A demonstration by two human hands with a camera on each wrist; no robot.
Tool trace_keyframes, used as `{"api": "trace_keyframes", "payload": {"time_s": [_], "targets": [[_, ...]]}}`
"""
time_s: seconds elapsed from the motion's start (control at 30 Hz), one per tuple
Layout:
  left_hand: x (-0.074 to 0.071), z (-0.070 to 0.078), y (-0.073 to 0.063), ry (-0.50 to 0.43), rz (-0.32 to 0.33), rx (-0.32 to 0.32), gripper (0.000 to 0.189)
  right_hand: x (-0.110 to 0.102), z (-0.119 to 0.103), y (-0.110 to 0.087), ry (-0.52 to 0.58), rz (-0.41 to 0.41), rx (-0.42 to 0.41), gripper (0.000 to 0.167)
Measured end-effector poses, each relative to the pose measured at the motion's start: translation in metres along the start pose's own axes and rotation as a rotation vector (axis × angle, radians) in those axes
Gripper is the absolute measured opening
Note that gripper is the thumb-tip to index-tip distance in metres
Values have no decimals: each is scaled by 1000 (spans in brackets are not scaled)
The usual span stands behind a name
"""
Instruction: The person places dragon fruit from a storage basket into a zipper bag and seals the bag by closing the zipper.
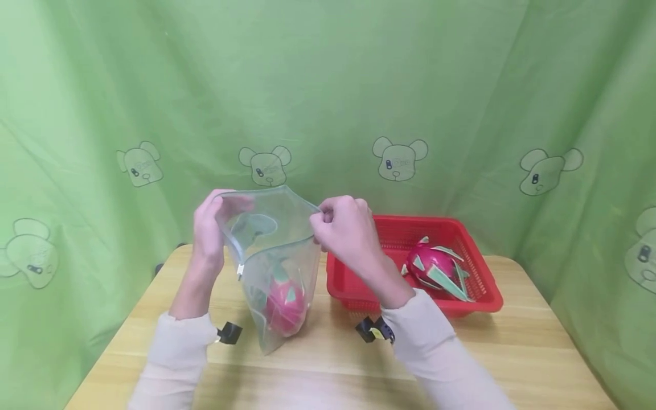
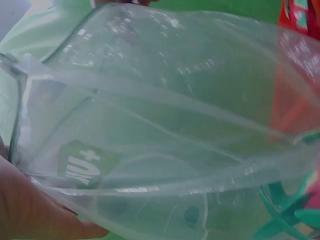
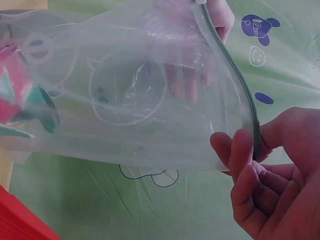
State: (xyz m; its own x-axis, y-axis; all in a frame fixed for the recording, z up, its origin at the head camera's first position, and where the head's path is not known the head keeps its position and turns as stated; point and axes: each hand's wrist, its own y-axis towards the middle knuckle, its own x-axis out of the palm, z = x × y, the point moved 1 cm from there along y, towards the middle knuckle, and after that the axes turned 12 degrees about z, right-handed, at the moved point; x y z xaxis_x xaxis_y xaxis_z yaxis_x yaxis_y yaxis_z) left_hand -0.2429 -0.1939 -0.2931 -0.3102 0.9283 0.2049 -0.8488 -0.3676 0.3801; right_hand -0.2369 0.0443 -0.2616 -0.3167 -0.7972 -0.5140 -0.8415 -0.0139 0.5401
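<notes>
A translucent zipper bag (image 1: 287, 256) stands upright over the table, its mouth spread wide. Low inside it sits a pink dragon fruit (image 1: 286, 304) with green scales. My left hand (image 1: 209, 228) holds the bag's left rim, its fingers showing through the plastic in the right wrist view. The right rim corner is pinched between the thumb and fingers of my right hand (image 1: 345, 228). A white zipper slider (image 1: 240, 270) hangs at the front left of the mouth. A second dragon fruit (image 1: 435, 266) lies in the red basket (image 1: 484, 267) to the right.
The basket stands on a wooden table (image 1: 533, 336), close behind my right forearm. A green curtain (image 1: 328, 74) with printed bear faces hangs behind the table and along both sides. Small black devices (image 1: 229, 332) sit at both cuffs.
</notes>
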Motion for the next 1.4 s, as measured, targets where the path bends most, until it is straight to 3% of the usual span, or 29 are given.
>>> {"api": "trace_keyframes", "payload": {"time_s": [0.2,0.33,0.6,0.83,1.1,1.23,1.4], "targets": [[0,8,13,38,-60,2,41,-5,-7,11,1,-52,23,21],[-3,14,20,18,-44,15,42,-9,-14,16,22,-75,34,22],[-7,30,27,7,-28,-48,39,-21,-30,15,36,-144,66,26],[-7,33,34,64,-87,-73,42,-21,-39,14,-16,-310,84,28],[-4,21,27,90,-104,-67,41,-17,-32,14,-152,-487,78,20],[1,21,24,100,-134,-54,39,-17,-30,21,-248,-475,-1,22],[2,22,22,96,-193,-81,37,-3,-30,38,-257,-407,-61,49]]}}
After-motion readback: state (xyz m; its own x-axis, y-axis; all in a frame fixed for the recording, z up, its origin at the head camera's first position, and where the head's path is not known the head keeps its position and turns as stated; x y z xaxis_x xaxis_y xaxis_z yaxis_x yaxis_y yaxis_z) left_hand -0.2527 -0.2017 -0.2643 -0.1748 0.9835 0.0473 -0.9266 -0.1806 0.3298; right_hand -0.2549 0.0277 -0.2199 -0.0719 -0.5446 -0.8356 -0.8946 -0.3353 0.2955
